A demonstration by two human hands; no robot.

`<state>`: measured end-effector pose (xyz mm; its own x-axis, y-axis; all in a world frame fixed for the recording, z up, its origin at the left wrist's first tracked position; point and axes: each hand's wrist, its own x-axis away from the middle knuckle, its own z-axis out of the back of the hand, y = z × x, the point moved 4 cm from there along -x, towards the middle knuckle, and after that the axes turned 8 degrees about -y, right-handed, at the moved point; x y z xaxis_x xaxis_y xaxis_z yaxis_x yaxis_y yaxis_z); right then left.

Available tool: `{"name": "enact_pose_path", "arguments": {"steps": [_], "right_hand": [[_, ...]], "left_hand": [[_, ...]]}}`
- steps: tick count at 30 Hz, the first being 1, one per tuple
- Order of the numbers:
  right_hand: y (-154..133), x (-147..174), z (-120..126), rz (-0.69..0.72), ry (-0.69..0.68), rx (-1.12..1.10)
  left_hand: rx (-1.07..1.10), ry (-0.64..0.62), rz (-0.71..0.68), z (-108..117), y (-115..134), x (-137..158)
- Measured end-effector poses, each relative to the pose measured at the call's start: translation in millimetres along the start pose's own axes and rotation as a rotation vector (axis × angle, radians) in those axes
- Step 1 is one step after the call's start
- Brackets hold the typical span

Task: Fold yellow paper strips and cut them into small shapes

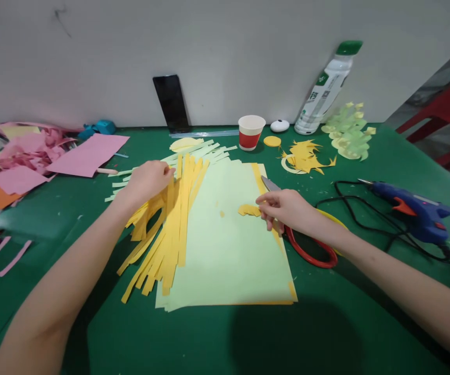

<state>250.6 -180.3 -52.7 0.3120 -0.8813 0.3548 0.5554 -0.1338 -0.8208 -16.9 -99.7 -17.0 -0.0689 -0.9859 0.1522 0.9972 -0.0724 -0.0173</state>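
My left hand (150, 178) is closed at the top of a fanned pile of yellow paper strips (174, 229), its fingertips pinching the end of a strip. Between the fingertips of my right hand (282, 207) is a small yellow paper piece with a scalloped edge (248, 210), held above pale green paper sheets (233, 260). Yellow paper shows along the edges of that stack. Scissors with red and yellow handles (313, 255) lie partly under my right hand and wrist. Pale green strips (205, 151) spread behind the yellow ones.
A paper cup (250, 134), a yellow disc (272, 141), yellow cut-outs (307, 156) and a leaning bottle (324, 94) are at the back. A blue glue gun (412, 208) with its cord lies right. Pink paper (90, 154) is left; a phone (171, 104) leans on the wall.
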Motion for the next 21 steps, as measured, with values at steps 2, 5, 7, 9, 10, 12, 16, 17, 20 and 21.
{"name": "enact_pose_path", "arguments": {"steps": [2, 5, 7, 9, 10, 12, 16, 17, 20, 21], "right_hand": [[-1.3, 0.7, 0.7, 0.021, 0.040, 0.003], [-8.7, 5.6, 1.3, 0.058, 0.062, 0.021], [-13.2, 8.7, 0.3, 0.075, 0.056, 0.036], [-15.9, 10.8, -1.0, 0.086, 0.043, 0.046], [-16.8, 11.5, -1.7, 0.091, 0.037, 0.050], [-18.2, 12.9, -2.7, 0.103, 0.023, 0.058], [-21.8, 16.0, -4.7, 0.120, -0.004, 0.056], [-22.6, 16.7, -5.1, 0.120, -0.010, 0.049], [-24.2, 18.2, -4.8, 0.118, -0.025, 0.018], [-24.6, 18.6, -3.9, 0.119, -0.028, 0.008]], "left_hand": [[0.021, -0.053, 0.039, -6.6, -6.4, -6.3], [0.045, -0.088, 0.066, -14.4, -12.0, -12.7], [0.060, -0.084, 0.073, -17.3, -15.1, -15.1], [0.078, -0.068, 0.085, -18.6, -18.6, -16.7], [0.088, -0.058, 0.094, -18.9, -20.5, -17.5], [0.121, -0.045, 0.102, -20.0, -23.6, -19.5], [0.254, -0.039, 0.036, -21.1, -23.6, -23.9], [0.295, -0.024, 0.015, -19.3, -22.3, -24.0], [0.435, 0.047, -0.030, -7.1, -15.7, -18.4], [0.488, 0.065, -0.041, -1.4, -12.2, -14.5]]}}
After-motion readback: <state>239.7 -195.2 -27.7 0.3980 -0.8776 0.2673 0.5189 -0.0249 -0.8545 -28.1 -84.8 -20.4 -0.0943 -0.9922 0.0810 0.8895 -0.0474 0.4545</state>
